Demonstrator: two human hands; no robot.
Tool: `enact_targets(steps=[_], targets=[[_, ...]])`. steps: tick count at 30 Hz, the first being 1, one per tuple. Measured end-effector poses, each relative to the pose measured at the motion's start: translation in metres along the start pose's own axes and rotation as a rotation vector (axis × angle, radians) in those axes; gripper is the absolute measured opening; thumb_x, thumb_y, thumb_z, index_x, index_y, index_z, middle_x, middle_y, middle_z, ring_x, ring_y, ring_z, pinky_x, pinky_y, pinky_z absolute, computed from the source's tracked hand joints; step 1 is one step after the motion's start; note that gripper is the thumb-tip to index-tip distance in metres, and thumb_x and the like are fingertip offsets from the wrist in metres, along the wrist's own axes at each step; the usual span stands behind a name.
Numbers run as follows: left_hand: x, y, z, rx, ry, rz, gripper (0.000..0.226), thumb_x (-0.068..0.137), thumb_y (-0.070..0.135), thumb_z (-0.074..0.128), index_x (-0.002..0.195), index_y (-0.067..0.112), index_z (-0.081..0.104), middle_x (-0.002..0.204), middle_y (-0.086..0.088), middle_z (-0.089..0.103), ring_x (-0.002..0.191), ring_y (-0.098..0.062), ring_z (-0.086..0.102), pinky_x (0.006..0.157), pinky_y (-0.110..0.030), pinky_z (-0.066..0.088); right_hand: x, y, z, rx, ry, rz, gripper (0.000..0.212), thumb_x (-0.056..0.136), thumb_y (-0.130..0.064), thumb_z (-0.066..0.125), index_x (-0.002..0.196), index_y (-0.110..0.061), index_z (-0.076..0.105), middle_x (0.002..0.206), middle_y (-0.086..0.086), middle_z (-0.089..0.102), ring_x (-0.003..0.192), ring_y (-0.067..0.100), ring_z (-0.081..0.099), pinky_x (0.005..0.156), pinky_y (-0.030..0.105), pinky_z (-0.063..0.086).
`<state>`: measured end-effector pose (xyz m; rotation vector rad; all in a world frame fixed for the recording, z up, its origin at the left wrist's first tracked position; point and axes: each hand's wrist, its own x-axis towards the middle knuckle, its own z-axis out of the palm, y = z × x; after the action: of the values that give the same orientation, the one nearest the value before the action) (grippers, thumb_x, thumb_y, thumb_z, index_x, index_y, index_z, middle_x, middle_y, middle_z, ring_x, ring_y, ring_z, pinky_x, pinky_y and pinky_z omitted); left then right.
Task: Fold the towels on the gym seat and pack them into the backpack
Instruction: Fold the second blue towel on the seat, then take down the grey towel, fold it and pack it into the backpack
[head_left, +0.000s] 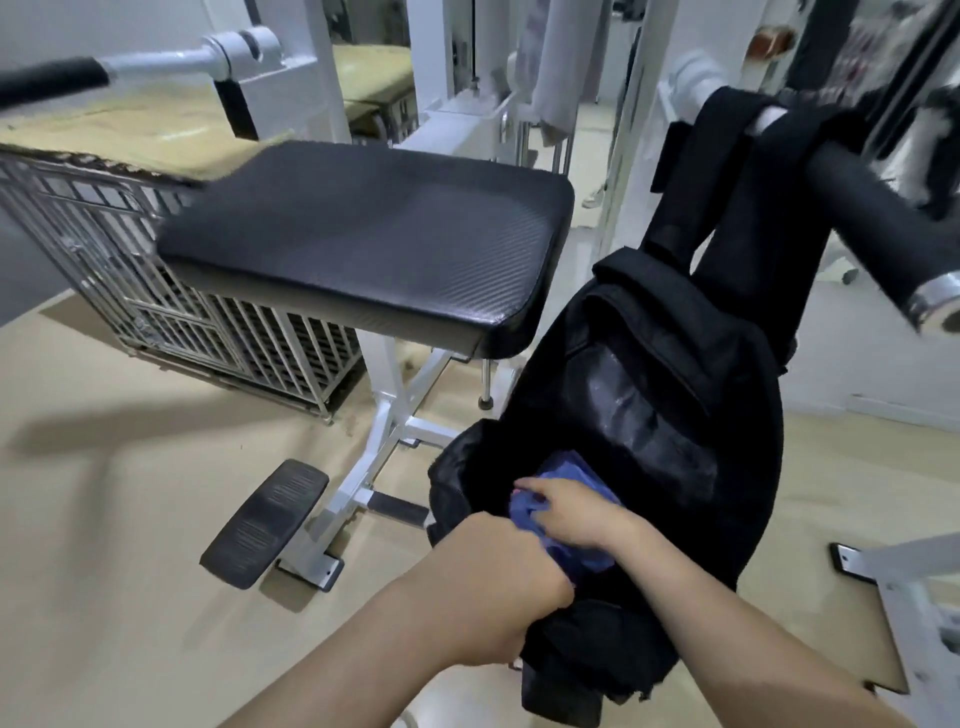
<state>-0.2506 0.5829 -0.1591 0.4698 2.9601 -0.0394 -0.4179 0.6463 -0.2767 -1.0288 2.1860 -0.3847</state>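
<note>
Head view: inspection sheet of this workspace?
Surface: black padded gym seat on a white frame.
Job's things: blue towel partly inside the black backpack, which hangs from a padded bar.
Clutter: metal cage beside the seat.
Grips: right hand clutches the towel; left hand at the backpack's mouth, fingers hidden.
Cables: nothing seen.
Surroundings: footplate, beige floor.
</note>
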Motion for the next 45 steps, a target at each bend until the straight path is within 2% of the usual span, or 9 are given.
enact_targets(steps=[5, 8, 13, 20, 27, 31, 38, 42, 45], targets=[[-0.017, -0.043, 0.014, -0.124, -0.117, -0.009, 0.027, 0.077, 0.0, 0.053, 0.069, 0.018, 0.035, 0.074, -0.008, 0.049, 0.067, -0.032, 0.043, 0.05, -0.031, 0.021, -0.027, -0.066, -0.074, 0.049, 0.223, -0.006, 0.042, 0.086, -0.004, 0.045, 0.121, -0.019, 0.063, 0.096, -0.001, 0.07, 0.088, 0.018, 0.066, 0.075, 0.018, 0.049], [-0.022, -0.075, 0.012, -0.112, -0.152, -0.02, 0.019, 0.078, -0.002, 0.05, 0.074, 0.015, 0.045, 0.073, -0.008, 0.052, 0.076, -0.035, 0.051, 0.057, -0.036, 0.034, -0.044, -0.105, -0.111, -0.063, 0.358, -0.028, 0.038, 0.083, -0.005, 0.046, 0.108, -0.023, 0.069, 0.094, -0.006, 0.07, 0.093, 0.012, 0.064, 0.089, 0.026, 0.048], [-0.015, -0.118, -0.03, -0.337, 0.21, -0.102, 0.016, 0.09, 0.016, 0.046, 0.094, 0.026, 0.057, 0.083, 0.002, 0.063, 0.081, -0.021, 0.058, 0.066, -0.035, 0.045, -0.064, -0.157, -0.178, -0.197, 0.533, 0.015, 0.028, 0.082, -0.013, 0.048, 0.084, -0.029, 0.07, 0.085, -0.013, 0.069, 0.085, 0.009, 0.062, 0.083, 0.031, 0.052], [0.044, -0.174, -0.137, -0.63, 0.786, -0.121, 0.037, 0.088, 0.009, 0.043, 0.103, 0.027, 0.072, 0.103, 0.012, 0.07, 0.098, -0.007, 0.062, 0.089, -0.029, 0.049, -0.048, -0.191, -0.294, -0.294, 0.744, 0.082, 0.034, 0.09, -0.015, 0.045, 0.117, -0.019, 0.065, 0.12, 0.001, 0.063, 0.107, 0.022, 0.058, 0.088, 0.03, 0.046], [0.157, -0.205, -0.184, -0.946, 0.671, -0.256, 0.041, 0.096, 0.005, 0.035, 0.125, 0.019, 0.061, 0.121, 0.006, 0.064, 0.118, -0.01, 0.055, 0.1, -0.023, 0.04, -0.02, -0.14, -0.377, -0.56, 0.708, 0.337, 0.036, 0.092, -0.015, 0.043, 0.125, -0.018, 0.056, 0.125, 0.008, 0.059, 0.114, 0.03, 0.054, 0.085, 0.035, 0.046], [0.216, -0.219, -0.18, -0.773, 0.55, -0.267, 0.041, 0.099, 0.014, 0.039, 0.138, 0.019, 0.049, 0.141, 0.0, 0.05, 0.129, -0.017, 0.046, 0.102, -0.027, 0.037, 0.006, -0.088, -0.4, -0.492, 0.632, 0.344, 0.018, 0.094, -0.017, 0.041, 0.107, -0.018, 0.053, 0.113, 0.009, 0.061, 0.1, 0.029, 0.056, 0.077, 0.028, 0.038], [0.297, -0.317, -0.185, -0.415, 0.6, -0.631, 0.052, 0.091, 0.023, 0.054, 0.141, 0.028, 0.041, 0.141, -0.015, 0.035, 0.133, -0.036, 0.03, 0.11, -0.04, 0.029, 0.085, -0.085, -0.42, -0.672, 0.826, 0.103, 0.05, 0.088, -0.024, 0.051, 0.137, -0.019, 0.039, 0.132, 0.008, 0.049, 0.127, 0.029, 0.041, 0.097, 0.044, 0.042], [0.323, -0.37, -0.181, -0.452, 0.464, -0.79, 0.042, 0.086, 0.026, 0.051, 0.128, 0.031, 0.052, 0.133, -0.02, 0.048, 0.136, -0.037, 0.031, 0.11, -0.043, 0.031, 0.135, -0.107, -0.42, -0.266, 0.793, -0.11, 0.044, 0.088, -0.021, 0.05, 0.131, -0.013, 0.044, 0.129, 0.01, 0.052, 0.118, 0.031, 0.05, 0.092, 0.038, 0.044], [0.32, -0.376, -0.175, -0.756, 0.717, -0.714, 0.022, 0.083, 0.014, 0.05, 0.095, 0.016, 0.069, 0.094, -0.01, 0.069, 0.098, -0.03, 0.064, 0.074, -0.035, 0.053, 0.146, -0.115, -0.422, 0.159, 0.792, -0.136, 0.052, 0.09, -0.03, 0.056, 0.136, -0.017, 0.037, 0.133, 0.008, 0.052, 0.106, 0.026, 0.055, 0.079, 0.031, 0.044]])
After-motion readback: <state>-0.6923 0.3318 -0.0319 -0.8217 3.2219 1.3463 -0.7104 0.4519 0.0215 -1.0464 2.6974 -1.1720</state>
